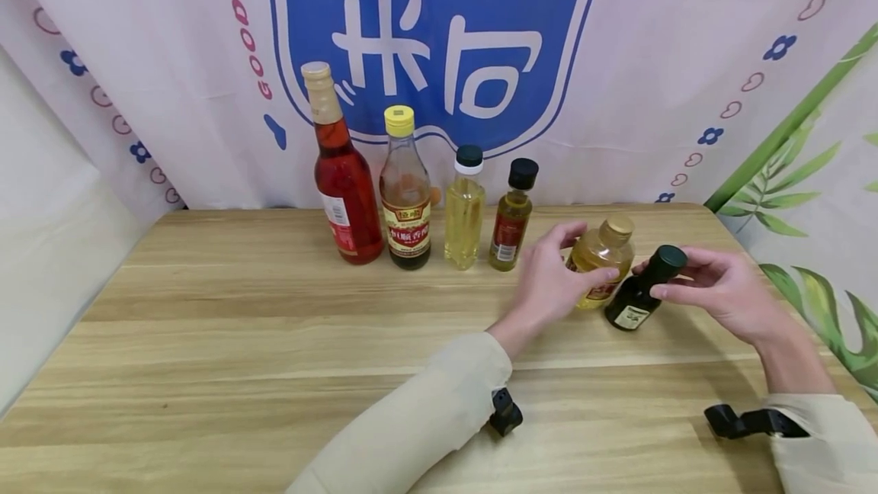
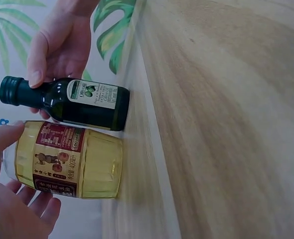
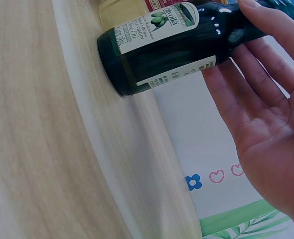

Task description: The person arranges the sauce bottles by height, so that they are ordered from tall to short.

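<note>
My left hand (image 1: pixel 550 273) is around a squat bottle of yellow cooking oil (image 1: pixel 598 259) with a gold cap, thumb on the near side and fingers behind. Its red-and-tan label (image 2: pixel 57 164) faces the left wrist view. With the thumb in front and fingers behind, my right hand (image 1: pixel 730 292) holds the neck of a small dark olive oil bottle (image 1: pixel 638 297). That bottle has a green cap and tilts to the right in the head view, its base close over the table. The two bottles stand side by side, and the dark one partly overlaps the yellow one.
Left of the hands, a row stands along the table's back: a tall red bottle (image 1: pixel 348 197), a yellow-capped vinegar bottle (image 1: pixel 406 197), a clear bottle of pale oil (image 1: pixel 465 216) and a small black-capped bottle (image 1: pixel 511 219). A printed curtain (image 1: pixel 638 97) hangs behind the wooden table (image 1: pixel 240 357).
</note>
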`<state>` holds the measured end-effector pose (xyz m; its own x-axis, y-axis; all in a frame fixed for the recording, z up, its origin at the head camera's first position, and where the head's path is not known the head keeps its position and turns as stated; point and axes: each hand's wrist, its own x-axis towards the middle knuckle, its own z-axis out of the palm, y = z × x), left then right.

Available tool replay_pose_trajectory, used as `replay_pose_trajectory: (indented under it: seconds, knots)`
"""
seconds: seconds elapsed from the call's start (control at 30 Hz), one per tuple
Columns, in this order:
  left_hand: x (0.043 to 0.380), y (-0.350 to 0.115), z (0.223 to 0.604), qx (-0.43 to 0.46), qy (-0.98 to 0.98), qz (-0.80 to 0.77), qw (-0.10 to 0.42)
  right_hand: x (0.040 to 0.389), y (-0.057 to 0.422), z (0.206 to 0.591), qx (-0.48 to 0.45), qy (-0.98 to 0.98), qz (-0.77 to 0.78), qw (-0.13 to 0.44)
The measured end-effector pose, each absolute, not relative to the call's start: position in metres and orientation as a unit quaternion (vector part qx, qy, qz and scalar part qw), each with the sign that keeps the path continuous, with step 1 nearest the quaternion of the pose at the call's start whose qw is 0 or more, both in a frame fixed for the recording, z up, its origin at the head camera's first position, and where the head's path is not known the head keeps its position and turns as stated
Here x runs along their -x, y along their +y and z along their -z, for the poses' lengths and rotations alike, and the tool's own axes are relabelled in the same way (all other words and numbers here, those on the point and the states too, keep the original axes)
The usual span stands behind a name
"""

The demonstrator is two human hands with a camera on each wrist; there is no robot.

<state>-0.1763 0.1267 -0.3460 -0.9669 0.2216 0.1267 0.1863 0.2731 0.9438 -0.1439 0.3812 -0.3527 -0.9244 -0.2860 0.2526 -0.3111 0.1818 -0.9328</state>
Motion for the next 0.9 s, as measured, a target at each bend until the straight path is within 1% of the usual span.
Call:
replay_pose_trajectory:
  seconds: [0.27,0.9]
  knots:
    - [0.1771,0.13,0.3455,-0.126,0.824,-0.552,0.008,0.1446,0.381,0.3534,-0.198,-0.76,-0.619,0.011]
    - [0.1784,0.1317,0.35,-0.15,0.837,-0.525,0.014,0.1442,0.3809,0.3511,-0.207,-0.766,-0.608,0.0]
